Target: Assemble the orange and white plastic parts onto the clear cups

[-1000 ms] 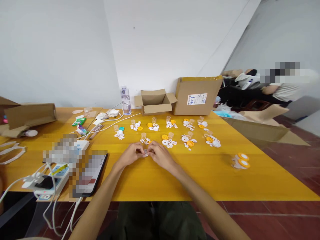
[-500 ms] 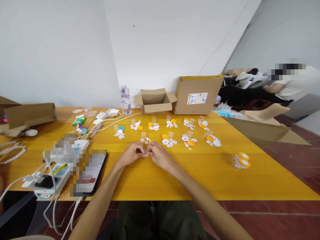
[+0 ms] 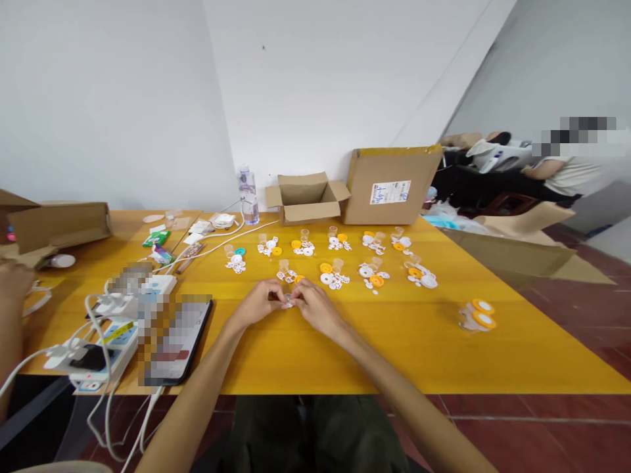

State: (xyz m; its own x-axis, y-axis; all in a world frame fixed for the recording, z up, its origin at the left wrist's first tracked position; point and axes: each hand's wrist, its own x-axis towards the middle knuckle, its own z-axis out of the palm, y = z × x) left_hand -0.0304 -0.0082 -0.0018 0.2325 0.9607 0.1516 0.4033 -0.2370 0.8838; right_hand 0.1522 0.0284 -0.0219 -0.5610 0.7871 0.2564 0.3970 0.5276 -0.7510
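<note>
My left hand [image 3: 260, 303] and my right hand [image 3: 314, 305] meet over the middle of the table, fingertips pinched on either side of a small clear plastic piece [image 3: 288, 301]. Fingers cover most of that piece, so its exact kind does not show. Just beyond my hands lies a group with a clear plastic cup [image 3: 284, 265], white perforated discs [image 3: 286, 277] and an orange ring [image 3: 299, 279] partly behind my right hand. Several similar groups of cups, white discs and orange rings stand in rows farther back; one has a teal ring [image 3: 240, 251].
Two orange-rimmed clear cups [image 3: 477, 316] stand at the right. An open cardboard box [image 3: 309, 211], a larger carton [image 3: 389, 190] and a bottle [image 3: 248, 197] line the wall. At left are a phone [image 3: 180, 341], power strips [image 3: 116, 341], cables and another person's hand [image 3: 14, 284].
My hands keep nearly the same place and pinch. Another person's hand and forearm have come into view at the left edge. The seated person at the right has shifted slightly rightward.
</note>
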